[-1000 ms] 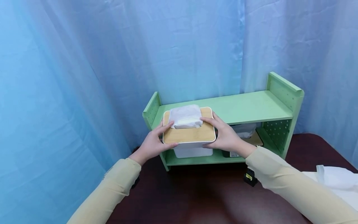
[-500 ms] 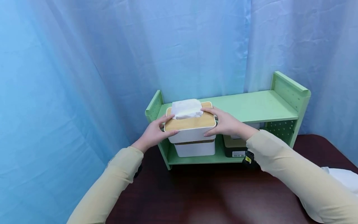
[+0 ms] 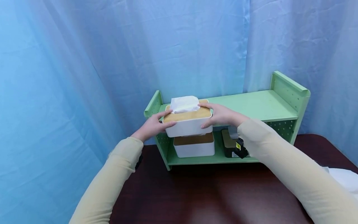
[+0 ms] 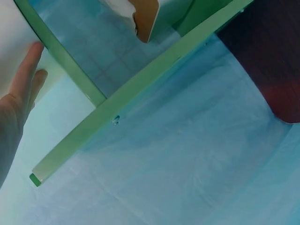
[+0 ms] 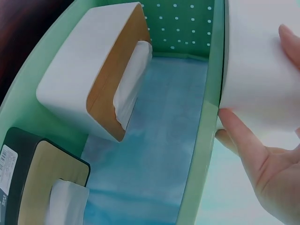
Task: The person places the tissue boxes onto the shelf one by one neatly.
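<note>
Both my hands hold a white tissue box [image 3: 188,126] with a wooden lid and a tissue [image 3: 184,104] sticking up. It is at the left end of the green shelf's top board [image 3: 251,105], over the front edge. My left hand [image 3: 153,126] grips its left side and my right hand [image 3: 221,115] grips its right side, fingers on the lid and thumbs on the front wall. In the right wrist view my right hand [image 5: 262,159] is wrapped around the box's white wall [image 5: 260,70]. In the left wrist view, fingers of my left hand [image 4: 21,98] lie against the box [image 4: 14,42].
On the lower shelf stand a second white tissue box [image 3: 194,145] and a black one [image 3: 230,146]; the right wrist view shows both, the white box [image 5: 89,84] and the black box [image 5: 37,178]. The shelf sits on a dark brown table [image 3: 209,193] in front of a blue curtain [image 3: 84,62]. White cloth [image 3: 342,179] lies at the right.
Both hands have raised the tissue box and carried it back, from in front of the lower shelf to the top board's level. The lower white box now shows fully.
</note>
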Available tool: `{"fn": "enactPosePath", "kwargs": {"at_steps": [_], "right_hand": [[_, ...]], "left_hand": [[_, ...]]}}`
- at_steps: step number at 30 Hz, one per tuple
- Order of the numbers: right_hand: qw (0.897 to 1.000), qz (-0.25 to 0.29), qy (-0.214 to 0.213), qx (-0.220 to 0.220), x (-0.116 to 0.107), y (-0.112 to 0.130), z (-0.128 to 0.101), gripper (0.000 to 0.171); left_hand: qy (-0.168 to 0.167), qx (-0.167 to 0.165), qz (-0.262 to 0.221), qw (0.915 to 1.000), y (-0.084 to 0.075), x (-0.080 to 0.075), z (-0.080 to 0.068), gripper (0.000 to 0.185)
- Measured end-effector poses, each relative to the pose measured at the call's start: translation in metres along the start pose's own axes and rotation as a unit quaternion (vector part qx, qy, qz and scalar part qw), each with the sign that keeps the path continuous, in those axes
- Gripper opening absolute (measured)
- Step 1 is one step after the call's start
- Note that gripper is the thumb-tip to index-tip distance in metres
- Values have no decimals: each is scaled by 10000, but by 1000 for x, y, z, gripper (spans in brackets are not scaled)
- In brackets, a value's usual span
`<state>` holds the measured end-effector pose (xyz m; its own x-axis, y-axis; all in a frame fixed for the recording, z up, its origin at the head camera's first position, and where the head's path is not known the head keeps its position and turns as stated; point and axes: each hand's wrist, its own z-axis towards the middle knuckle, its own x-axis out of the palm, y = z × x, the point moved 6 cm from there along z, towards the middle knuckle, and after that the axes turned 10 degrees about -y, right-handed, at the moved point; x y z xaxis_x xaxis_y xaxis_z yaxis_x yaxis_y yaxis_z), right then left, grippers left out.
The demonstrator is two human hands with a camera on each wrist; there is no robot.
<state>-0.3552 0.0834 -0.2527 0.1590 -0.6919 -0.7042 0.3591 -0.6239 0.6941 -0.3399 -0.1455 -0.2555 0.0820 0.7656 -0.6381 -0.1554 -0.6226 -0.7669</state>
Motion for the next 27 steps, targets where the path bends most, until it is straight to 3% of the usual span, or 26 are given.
{"fn": "enactPosePath", "kwargs": {"at_steps": [7, 16, 27], "right_hand": [[9990, 309, -98, 310, 3, -4, 10, 88], [9981, 378, -268, 417, 5, -8, 18, 83], [9969, 270, -404, 625, 6, -10, 27, 81]], "left_hand": [[67, -167, -358, 9992, 3, 0, 9, 69], [-575, -227, 169, 9979, 4, -1, 23, 68], [-1063, -265, 318, 9935, 5, 1, 29, 74]]}}
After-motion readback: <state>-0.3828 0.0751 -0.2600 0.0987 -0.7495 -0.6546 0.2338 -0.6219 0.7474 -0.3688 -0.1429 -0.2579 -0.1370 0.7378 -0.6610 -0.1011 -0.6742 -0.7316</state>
